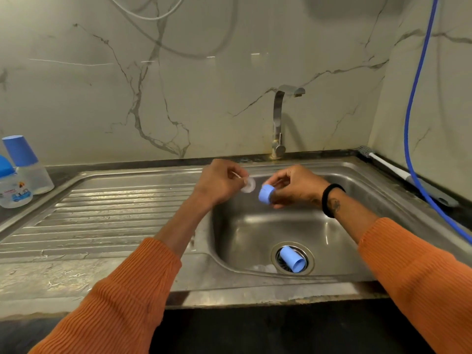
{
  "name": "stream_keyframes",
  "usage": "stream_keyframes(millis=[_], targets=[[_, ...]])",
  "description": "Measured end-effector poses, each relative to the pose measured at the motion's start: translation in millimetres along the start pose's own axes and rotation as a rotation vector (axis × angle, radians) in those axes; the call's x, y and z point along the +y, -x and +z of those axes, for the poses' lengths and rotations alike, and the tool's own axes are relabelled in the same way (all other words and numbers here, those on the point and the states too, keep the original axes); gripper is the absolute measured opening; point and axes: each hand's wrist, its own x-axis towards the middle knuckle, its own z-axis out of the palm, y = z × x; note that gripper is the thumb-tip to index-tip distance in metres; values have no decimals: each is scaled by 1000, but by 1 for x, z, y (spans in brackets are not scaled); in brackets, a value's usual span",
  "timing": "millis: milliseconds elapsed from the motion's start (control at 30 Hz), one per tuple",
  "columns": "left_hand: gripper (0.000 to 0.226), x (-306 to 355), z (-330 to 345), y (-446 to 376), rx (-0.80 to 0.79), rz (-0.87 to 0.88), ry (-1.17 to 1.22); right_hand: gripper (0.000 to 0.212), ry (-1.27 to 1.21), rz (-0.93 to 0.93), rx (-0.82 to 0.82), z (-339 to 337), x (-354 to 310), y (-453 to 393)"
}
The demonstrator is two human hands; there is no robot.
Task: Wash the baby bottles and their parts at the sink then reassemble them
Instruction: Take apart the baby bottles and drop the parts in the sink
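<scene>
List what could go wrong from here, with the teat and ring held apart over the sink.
1. The left hand only pinches the clear teat at its edge above the basin; it could slip and fall in.
2. The blue cap lies on the drain strainer, where it may pick up grime and block draining.
3. The blue ring in the right hand may seat the teat crookedly, so it could leak.

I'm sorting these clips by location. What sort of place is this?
Most likely a home kitchen: a steel sink with a ribbed draining board set in a dark counter, a tap against a marble-look wall, and baby bottles standing beside it.
</scene>
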Motion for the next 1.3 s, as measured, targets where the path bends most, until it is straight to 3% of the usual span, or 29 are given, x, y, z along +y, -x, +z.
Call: stream_keyframes(millis=[67,167,333,633,867,1033,1300], targets=[[9,-3,5,3,-155,78,-280,20,291,119,-94,-1,17,-2],[13,-2,18,13,-384,70,-441,12,533,276,-231,4,39,-4],[14,-6,29,16,-519,28,-478,17,605,398,-288,12,52,-5],[16,-13,41,15,-524,22,-539,31,625,467,-366,27,57,-3],[31,-6,40,15,-456,80,-622,25,674,449,-347,28,59,-2],[35,-3,38,16,-417,73,-623,10,657,351,-210,26,55,-6],[31,3,17,4,-248,93,-492,4,520,-67,160,38,4,-15]])
